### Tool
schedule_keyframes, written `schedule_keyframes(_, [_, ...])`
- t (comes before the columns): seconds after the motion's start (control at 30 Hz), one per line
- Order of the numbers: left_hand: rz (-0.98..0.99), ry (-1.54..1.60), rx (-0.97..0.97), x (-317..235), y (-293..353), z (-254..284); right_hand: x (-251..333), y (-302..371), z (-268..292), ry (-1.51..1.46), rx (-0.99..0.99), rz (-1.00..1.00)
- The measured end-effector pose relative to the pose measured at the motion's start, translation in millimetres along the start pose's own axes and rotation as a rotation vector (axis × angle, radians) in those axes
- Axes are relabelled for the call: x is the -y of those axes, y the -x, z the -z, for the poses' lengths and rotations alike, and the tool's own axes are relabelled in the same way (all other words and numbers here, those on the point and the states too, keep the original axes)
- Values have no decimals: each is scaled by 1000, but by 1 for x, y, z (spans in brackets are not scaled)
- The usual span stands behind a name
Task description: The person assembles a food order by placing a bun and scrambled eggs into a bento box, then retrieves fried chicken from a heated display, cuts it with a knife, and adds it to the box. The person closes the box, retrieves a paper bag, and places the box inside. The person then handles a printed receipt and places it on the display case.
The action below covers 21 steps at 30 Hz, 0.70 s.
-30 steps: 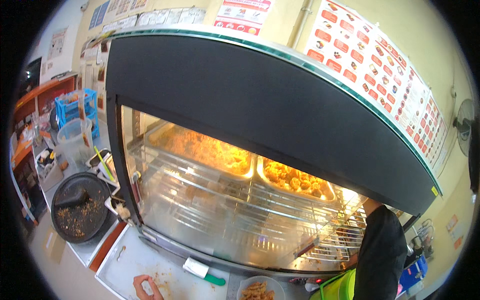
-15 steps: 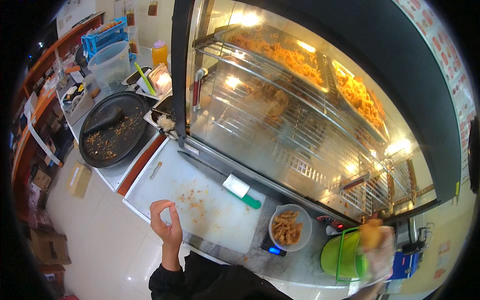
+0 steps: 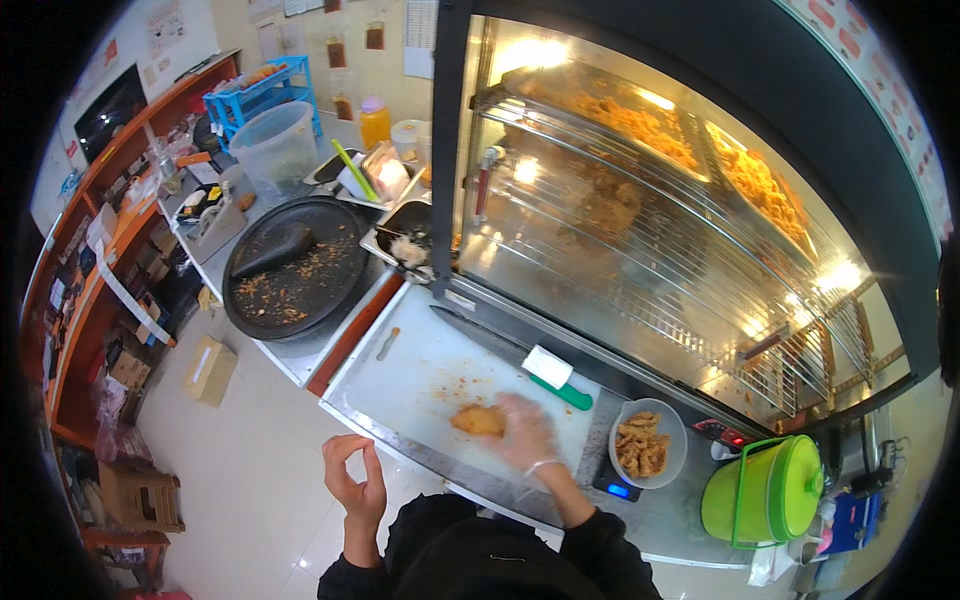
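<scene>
Head view: on the white cutting board on the worktop, a golden fried piece is touched by the blurred, gloved right hand; whether it is gripped cannot be told. The left hand is held empty, loosely curled.

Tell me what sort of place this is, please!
Probably a fried-food shop: a lit display cabinet holds fried food, and a bowl of fried pieces sits beside a white cutting board.

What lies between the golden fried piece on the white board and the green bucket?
In the head view: first the right hand, then the bowl of fried strips and the blue-lit scale.
</scene>
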State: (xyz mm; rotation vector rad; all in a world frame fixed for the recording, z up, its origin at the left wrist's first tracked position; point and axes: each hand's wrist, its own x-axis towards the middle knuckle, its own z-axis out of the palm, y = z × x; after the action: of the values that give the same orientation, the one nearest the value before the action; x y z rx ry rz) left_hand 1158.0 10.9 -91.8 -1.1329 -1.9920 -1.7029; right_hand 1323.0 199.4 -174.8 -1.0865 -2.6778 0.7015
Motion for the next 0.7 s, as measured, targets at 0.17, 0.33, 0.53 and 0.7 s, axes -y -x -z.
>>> schedule_keyframes(0.17, [270,-112,223,22,15,6,-66,-28,-1,492,-125,-213])
schedule_keyframes(0.33, [229,-162,610,42,40,-32,-82,-36,7,390,-40,-205])
schedule_keyframes(0.53, [140,-190,726,52,61,-79,-47,2,35,16,73,-168])
schedule_keyframes(0.7, [191,-96,746,52,67,-75,-6,72,40,-296,141,-346])
